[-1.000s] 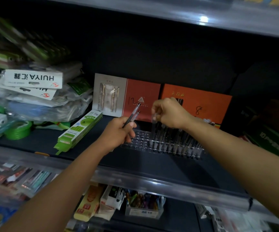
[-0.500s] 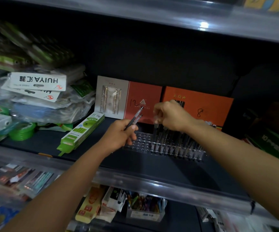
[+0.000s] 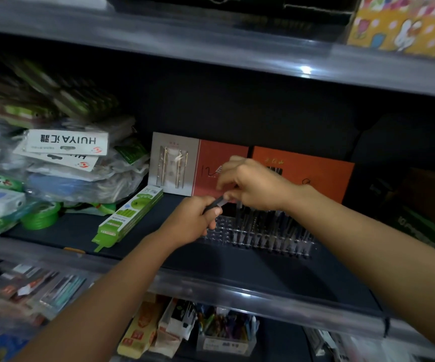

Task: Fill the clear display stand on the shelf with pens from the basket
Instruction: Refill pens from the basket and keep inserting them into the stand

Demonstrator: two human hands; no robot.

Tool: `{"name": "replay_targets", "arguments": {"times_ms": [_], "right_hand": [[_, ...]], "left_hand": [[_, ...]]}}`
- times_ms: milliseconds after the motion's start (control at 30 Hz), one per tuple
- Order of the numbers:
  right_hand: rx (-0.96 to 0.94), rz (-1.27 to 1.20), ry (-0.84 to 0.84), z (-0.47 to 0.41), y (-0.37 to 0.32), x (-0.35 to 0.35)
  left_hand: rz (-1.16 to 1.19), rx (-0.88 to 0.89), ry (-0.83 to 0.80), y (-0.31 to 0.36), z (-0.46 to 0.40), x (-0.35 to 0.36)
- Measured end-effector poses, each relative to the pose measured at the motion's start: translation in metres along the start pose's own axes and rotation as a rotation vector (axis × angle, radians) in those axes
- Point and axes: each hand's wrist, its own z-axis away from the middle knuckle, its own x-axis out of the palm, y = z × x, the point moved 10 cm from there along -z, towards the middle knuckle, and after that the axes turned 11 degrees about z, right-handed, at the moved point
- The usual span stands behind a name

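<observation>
The clear display stand sits on the dark middle shelf, its right part filled with several upright pens and its left holes bare. My left hand hovers just left of the stand, shut on dark pens that point up to the right. My right hand is above the stand's filled rows, its fingertips pinching the top end of one of those pens. The two hands nearly touch. No basket is in view.
Two orange pen boxes and a grey gold-pen card stand behind the stand. A green flat pack lies to the left, beside piled plastic-bagged stock and green tape. A lower shelf holds a tub of coloured pens.
My right hand left the pen it stood in the rack and moved left to meet my left hand, now pinching the tip of a pen held there. The camera tilted up slightly.
</observation>
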Motion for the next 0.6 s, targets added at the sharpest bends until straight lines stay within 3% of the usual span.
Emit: {"name": "replay_targets", "arguments": {"times_ms": [333, 600], "right_hand": [[-0.067, 0.261, -0.102, 0.011, -0.006, -0.001], [-0.012, 0.233, -0.075, 0.019, 0.002, -0.005]], "left_hand": [[-0.072, 0.022, -0.018, 0.007, 0.009, -0.009], [-0.146, 0.056, 0.000, 0.015, 0.009, -0.011]]}}
